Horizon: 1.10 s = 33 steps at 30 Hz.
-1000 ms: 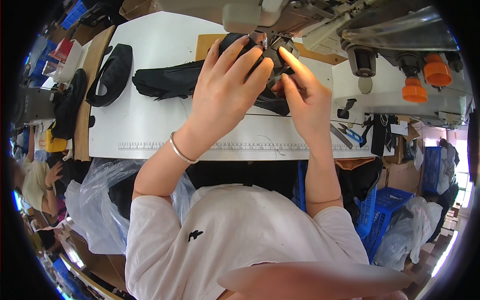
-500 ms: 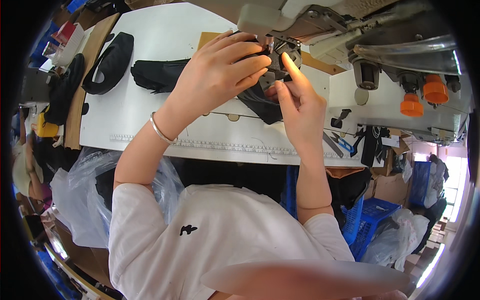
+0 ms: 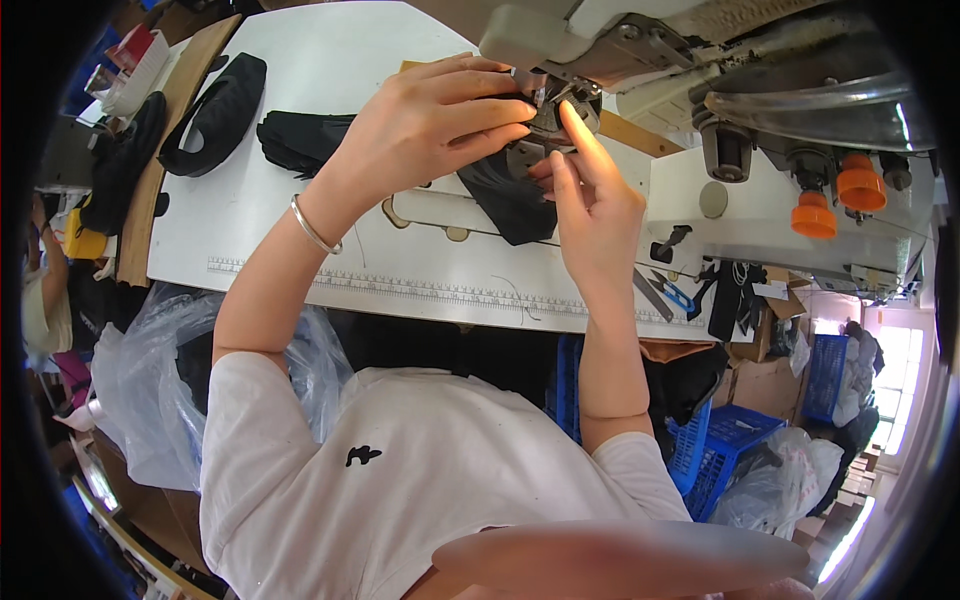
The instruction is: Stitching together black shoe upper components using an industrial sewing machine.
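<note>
A black fabric piece (image 3: 507, 203) lies under the sewing machine head (image 3: 560, 45), one end hanging toward me over the machine bed. My left hand (image 3: 435, 118) rests palm down to the left of the needle area, its fingers stretched out over the cloth. On the other side, my right hand (image 3: 597, 205) has its index finger extended to the cloth beside the presser foot. Its thumb and curled fingers pinch the cloth's right edge. Part of the fabric is hidden beneath both hands.
Stacked black fabric pieces (image 3: 305, 140) and a curved black band (image 3: 215, 115) lie left on the white table (image 3: 300, 50). A ruler strip (image 3: 400, 290) runs along the front edge. Blue-handled snips (image 3: 680, 293) lie right, below orange knobs (image 3: 813, 215). Blue crates (image 3: 735, 430) stand lower right.
The whole view has shifted slightly. My left hand sits a little farther left, baring more of the machine bed and cloth. My right hand keeps its hold by the presser foot.
</note>
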{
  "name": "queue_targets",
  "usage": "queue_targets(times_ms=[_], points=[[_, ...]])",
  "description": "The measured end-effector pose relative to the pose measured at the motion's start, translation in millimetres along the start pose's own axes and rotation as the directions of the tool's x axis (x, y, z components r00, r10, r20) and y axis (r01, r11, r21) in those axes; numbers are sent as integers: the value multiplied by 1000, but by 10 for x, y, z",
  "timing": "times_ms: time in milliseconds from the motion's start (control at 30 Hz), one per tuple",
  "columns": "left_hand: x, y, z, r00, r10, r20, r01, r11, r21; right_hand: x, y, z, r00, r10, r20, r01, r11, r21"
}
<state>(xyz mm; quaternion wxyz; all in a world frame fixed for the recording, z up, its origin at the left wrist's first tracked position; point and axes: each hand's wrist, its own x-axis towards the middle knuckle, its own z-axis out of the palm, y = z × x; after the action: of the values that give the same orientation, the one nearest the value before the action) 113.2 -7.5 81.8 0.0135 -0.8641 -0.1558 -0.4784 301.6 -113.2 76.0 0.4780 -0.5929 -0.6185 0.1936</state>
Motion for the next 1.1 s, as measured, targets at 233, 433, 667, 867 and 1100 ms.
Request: queue_targets(times_ms=[233, 433, 667, 867, 1100], points=[[25, -96, -6, 994, -98, 45, 104, 983, -154, 77, 52, 7, 999, -44, -18, 44, 999, -8], [-5, -98, 37, 993, -120, -22, 114, 977, -181, 87, 19, -1, 997, -67, -24, 65, 996, -67], [-19, -60, 74, 990, -135, -39, 126, 977, -172, 44, 97, 68, 987, -130, -97, 112, 978, -175], [-28, -5, 137, 994, -32, -106, 35, 999, 23, 36, 96, 29, 960, -264, -95, 216, 911, -350], [-87, 16, 224, 986, 6, -164, 15, 991, 130, 96, 60, -9, 954, -292, -65, 238, 873, -426]])
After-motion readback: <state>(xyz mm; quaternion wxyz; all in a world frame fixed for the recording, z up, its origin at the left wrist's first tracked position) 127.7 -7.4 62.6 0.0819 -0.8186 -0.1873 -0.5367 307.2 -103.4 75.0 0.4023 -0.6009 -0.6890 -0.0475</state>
